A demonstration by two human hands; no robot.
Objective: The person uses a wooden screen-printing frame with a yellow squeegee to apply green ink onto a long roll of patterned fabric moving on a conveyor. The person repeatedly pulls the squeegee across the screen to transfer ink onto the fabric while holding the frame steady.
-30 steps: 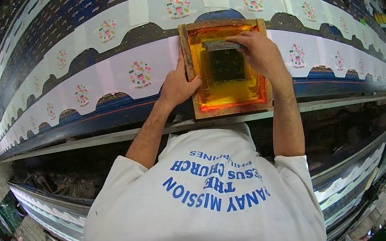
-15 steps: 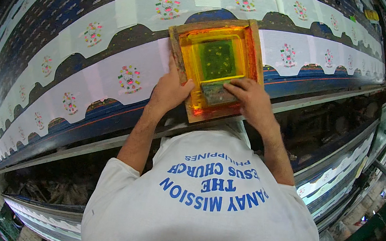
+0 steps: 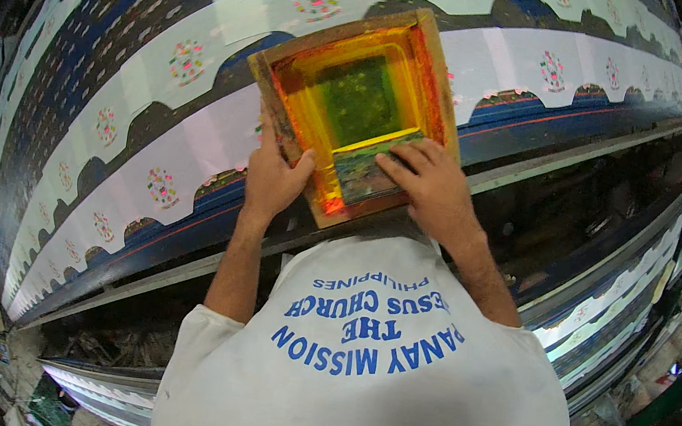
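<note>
A wooden screen-printing frame, stained yellow and orange inside with a dark green mesh window, tilts in front of me over the printing table. My left hand grips its left side, thumb on the near-left rim and fingers along the outer edge. Within the frame's near end rests a dark, ink-smeared squeegee with a yellow strip along its far edge. My right hand holds the squeegee, fingers over its top. Part of a colourful print shows just past the frame's right edge. The frame's underside is hidden.
White cut fabric pieces with small round colourful prints lie in curved-looking rows on the long dark-blue table. A metal rail runs along its near edge. More tables with printed pieces stand behind me on the right.
The frame has come up off the fabric and shifted left, tilting more. Part of a print now shows at its right. Both hands keep their hold on frame and squeegee.
</note>
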